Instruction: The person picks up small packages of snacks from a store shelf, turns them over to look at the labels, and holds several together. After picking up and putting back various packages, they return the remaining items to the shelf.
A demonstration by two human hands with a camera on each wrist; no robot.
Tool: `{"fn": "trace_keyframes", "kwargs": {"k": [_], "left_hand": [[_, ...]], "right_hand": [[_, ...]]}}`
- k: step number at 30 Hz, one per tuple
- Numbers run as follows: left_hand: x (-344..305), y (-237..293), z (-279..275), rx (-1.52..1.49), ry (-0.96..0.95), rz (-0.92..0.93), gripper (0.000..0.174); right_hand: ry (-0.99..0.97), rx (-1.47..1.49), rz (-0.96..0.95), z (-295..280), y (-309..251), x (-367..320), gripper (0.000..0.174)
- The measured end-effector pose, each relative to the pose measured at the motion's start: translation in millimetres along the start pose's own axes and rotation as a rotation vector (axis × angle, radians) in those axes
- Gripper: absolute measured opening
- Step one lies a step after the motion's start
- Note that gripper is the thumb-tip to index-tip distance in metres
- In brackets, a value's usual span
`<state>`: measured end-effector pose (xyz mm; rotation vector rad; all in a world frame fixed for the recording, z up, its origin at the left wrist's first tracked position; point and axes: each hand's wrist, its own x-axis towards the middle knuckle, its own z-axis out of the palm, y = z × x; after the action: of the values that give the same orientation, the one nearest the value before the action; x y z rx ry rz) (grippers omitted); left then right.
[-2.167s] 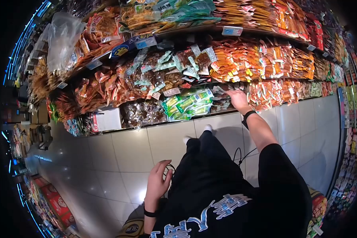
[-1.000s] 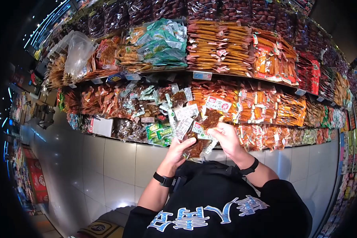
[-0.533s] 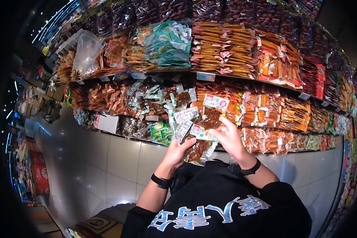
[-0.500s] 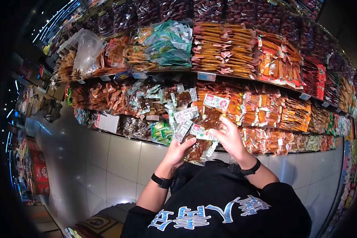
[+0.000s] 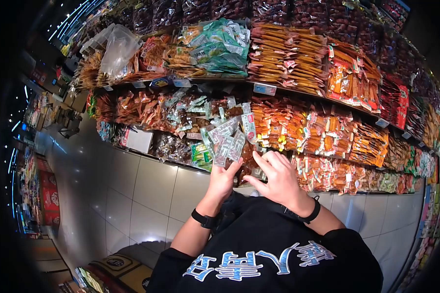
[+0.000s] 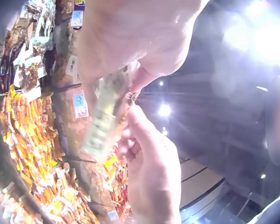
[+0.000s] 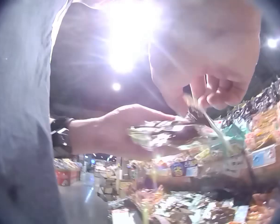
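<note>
The shirt, of black cloth, is marked with blue, white-edged lettering and is cut off at the bottom edge. Narrow dark bands are worn on both wrists.

Just beyond the shirt, a fanned bunch of packets is held in the left hand, with the thumb laid over the film and the fingers mostly hidden below. The packets are of glossy clear film, flat and crinkled; grey print is borne on the upper ones, and dark brown, lumpy contents are seen toward the right hand. By that hand the packets' right side is partly covered; thumb and forefinger are set apart there, and whether an edge is pinched or only touched cannot be told. In both wrist views the packets are blurred, and their print cannot be read.

Farther off, smooth pale tiles are seen, partly shadowed. On the low tier, shiny green packs are half masked by the bunch, near a flat white box. Above, flat orange packs are stacked in ridged columns beside slick teal packs, and a limp, cloudy bag is hung at the left. Dark, knobbly bags are cut off by the top edge. In the right wrist view, the ceiling is washed out by a glaring lamp.
</note>
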<state>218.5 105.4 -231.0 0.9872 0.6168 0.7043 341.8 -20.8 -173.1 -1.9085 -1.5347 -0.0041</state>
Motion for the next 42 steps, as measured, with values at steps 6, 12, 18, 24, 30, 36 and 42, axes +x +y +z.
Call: {"fn": "trace_keyframes", "kwargs": {"k": [6, 12, 18, 24, 30, 36, 42], "left_hand": [[-10, 14, -11, -0.081, -0.051, -0.178, 0.052], [-19, 25, 1, -0.099, -0.131, -0.148, 0.051], [-30, 44, 11, -0.117, -0.149, -0.158, 0.045], [-37, 56, 14, -0.12, -0.18, -0.136, 0.048], [-42, 59, 15, -0.071, -0.191, -0.078, 0.051], [-46, 59, 17, -0.059, -0.181, -0.037, 0.053], [-49, 61, 16, -0.04, -0.219, -0.054, 0.057]], "right_hand": [[0.03, 0.216, 0.047, -1, 10, 4, 0.04], [-0.043, 0.568, 0.347, -4, 24, 2, 0.051], [-0.024, 1.275, 0.617, -11, 35, -3, 0.021], [0.07, 1.219, 0.534, -13, 32, -9, 0.027], [0.134, 1.224, 0.433, -14, 25, -14, 0.027], [0.161, 1.227, 0.405, -18, 20, -19, 0.025], [0.187, 1.213, 0.461, -20, 19, -20, 0.01]]}}
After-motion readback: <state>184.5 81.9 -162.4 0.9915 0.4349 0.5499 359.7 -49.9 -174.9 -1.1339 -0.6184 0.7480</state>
